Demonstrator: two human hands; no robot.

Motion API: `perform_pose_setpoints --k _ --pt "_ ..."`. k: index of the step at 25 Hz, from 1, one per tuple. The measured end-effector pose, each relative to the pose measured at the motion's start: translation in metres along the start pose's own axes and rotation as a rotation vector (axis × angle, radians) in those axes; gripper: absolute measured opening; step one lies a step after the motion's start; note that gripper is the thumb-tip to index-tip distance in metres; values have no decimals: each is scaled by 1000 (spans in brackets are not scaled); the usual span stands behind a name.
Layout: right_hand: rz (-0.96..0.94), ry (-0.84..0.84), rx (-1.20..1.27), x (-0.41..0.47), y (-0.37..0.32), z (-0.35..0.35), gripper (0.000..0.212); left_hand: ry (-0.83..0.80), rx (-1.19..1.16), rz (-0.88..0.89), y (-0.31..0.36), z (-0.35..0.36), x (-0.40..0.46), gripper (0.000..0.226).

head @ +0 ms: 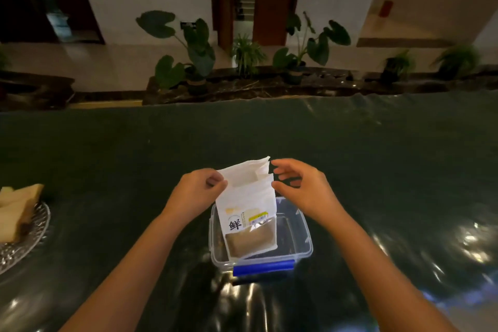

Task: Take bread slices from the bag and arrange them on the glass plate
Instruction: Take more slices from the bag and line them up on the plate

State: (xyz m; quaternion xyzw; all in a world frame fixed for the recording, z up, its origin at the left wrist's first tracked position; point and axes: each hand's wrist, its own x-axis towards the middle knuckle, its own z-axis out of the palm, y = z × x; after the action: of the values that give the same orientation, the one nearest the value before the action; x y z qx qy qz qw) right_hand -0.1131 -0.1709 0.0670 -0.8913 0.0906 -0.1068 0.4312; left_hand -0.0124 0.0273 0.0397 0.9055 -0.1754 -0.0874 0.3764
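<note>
A white bread bag [246, 202] with a clear window showing brown bread stands upright in a clear plastic box [301, 245]. My left hand [195, 191] pinches the bag's upper left edge. My right hand [301, 183] hovers by the bag's top right corner with fingers spread, just off the paper. At the far left, a glass plate [27, 240] carries several bread slices [16, 210], partly cut off by the frame edge.
The box has a blue clip [263, 267] on its near side. A dark, glossy cloth covers the table [134, 156]. Potted plants [194, 62] line a ledge beyond the table's far edge.
</note>
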Motion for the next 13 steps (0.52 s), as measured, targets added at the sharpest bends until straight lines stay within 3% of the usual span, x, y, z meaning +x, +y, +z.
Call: perform_pose_setpoints --k 3,10,13 --pt "-116 -153 -35 41 22 -8 41 46 41 -82 4 21 17 18" --pt "-367 -484 -127 105 47 -7 41 319 233 -313 6 39 28 22" --pt "-483 -621 -265 113 49 2 44 259 378 -438 15 41 28 36"
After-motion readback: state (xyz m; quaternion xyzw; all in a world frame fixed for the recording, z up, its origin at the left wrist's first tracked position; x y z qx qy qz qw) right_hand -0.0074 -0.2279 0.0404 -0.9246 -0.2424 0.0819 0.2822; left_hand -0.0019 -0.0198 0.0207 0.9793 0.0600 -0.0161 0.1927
